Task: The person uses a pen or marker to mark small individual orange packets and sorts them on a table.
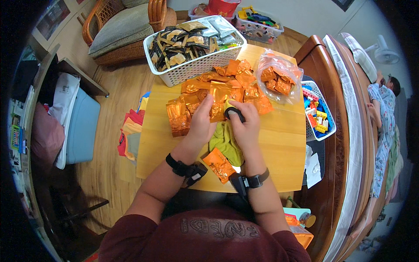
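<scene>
My left hand (203,120) holds an orange foil packet (218,98) upright by its left side, over the wooden table. My right hand (245,122) grips a small black and yellow object (234,111) against the packet's right edge; what it is, I cannot tell. Beneath both hands lies a crumpled yellow-green cloth (226,142). One more orange foil packet (219,164) rests near my wrists, touching the cloth. Beyond my hands spreads a pile of orange foil packets (244,77). A clear plastic bag (281,77) with several such packets sits at the right.
A white perforated basket (196,64) full of black-and-gold and silver packets stands at the table's (281,147) back left. Right of the table is a white basket (330,131) of toy bricks. Folded clothes (131,131) lie at the left. A person (383,104) lies on the bed at right.
</scene>
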A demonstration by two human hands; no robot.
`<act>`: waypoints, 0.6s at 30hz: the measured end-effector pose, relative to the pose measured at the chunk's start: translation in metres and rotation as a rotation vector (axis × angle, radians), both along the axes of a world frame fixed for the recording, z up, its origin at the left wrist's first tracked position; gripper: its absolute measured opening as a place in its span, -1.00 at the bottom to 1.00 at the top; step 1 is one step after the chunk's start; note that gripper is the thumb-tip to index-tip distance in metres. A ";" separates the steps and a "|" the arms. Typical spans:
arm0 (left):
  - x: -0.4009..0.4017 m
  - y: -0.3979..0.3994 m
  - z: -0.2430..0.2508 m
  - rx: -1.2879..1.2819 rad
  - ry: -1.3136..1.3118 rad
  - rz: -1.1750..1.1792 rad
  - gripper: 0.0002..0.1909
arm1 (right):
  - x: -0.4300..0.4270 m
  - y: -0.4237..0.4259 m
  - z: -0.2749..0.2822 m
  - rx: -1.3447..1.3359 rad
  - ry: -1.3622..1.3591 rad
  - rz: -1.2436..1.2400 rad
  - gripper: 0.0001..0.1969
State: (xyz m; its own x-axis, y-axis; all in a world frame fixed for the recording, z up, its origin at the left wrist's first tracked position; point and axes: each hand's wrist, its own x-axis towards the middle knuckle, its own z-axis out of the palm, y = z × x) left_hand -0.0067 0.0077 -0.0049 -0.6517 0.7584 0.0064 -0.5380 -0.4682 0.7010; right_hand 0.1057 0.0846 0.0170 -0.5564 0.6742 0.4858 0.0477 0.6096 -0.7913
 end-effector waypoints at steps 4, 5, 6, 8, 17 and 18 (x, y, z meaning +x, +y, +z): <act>0.007 -0.005 -0.001 0.020 -0.126 -0.091 -0.58 | 0.002 -0.002 -0.001 0.044 0.057 0.057 -0.70; 0.007 -0.004 -0.006 -0.053 -0.066 -0.071 -0.54 | 0.002 -0.005 0.000 0.044 0.059 0.055 -0.70; -0.002 -0.006 -0.024 -0.054 -0.063 -0.067 -0.54 | 0.001 -0.011 0.003 0.040 0.033 0.136 -0.69; -0.026 -0.010 -0.067 0.413 -0.206 -0.383 -0.52 | 0.000 -0.017 0.007 0.054 -0.025 0.248 -0.66; -0.001 -0.005 -0.016 0.015 -0.168 -0.152 -0.55 | 0.002 -0.007 0.003 -0.024 0.009 0.167 -0.70; 0.000 -0.005 -0.011 0.015 -0.170 -0.156 -0.55 | 0.003 -0.006 0.003 -0.024 0.008 0.162 -0.70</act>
State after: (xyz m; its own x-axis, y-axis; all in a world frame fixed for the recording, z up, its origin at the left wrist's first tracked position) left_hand -0.0067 0.0030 -0.0162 -0.5189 0.8510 -0.0811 -0.7145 -0.3797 0.5877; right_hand 0.1085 0.0785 0.0204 -0.6552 0.5869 0.4757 -0.0562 0.5900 -0.8055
